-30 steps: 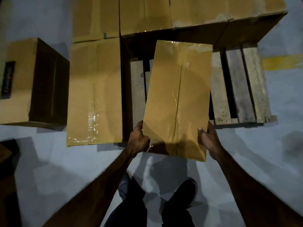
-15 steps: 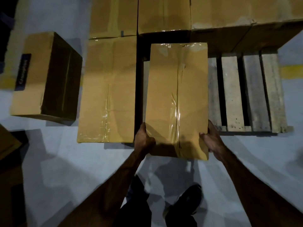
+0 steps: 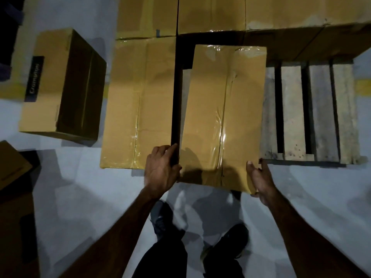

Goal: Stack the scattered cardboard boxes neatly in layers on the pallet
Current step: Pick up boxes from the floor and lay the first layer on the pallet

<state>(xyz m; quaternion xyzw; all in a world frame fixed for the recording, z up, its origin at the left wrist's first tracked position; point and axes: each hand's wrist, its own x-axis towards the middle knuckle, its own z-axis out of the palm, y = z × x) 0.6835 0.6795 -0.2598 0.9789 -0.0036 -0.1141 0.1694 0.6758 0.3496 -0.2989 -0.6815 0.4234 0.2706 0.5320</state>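
Note:
I hold a long taped cardboard box (image 3: 222, 117) lengthwise over the wooden pallet (image 3: 291, 109), its near end sticking out past the pallet's front edge. My left hand (image 3: 162, 169) grips the box's near left corner, fingers reaching into the dark gap beside it. At the near right corner is my right hand (image 3: 259, 177), thumb on top and fingers along the side. A similar box (image 3: 140, 101) lies on the pallet just left of the gap. More boxes (image 3: 210, 13) form a row at the pallet's back.
A loose box with a dark label (image 3: 46, 83) stands on the grey floor to the left. Part of another piece of cardboard (image 3: 12, 163) shows at the left edge. Bare pallet slats lie right of the held box. My shoes (image 3: 226, 243) are below.
The box has straightened from a tilt and come down and forward between the left box and the bare slats. My left fingers have moved onto its side.

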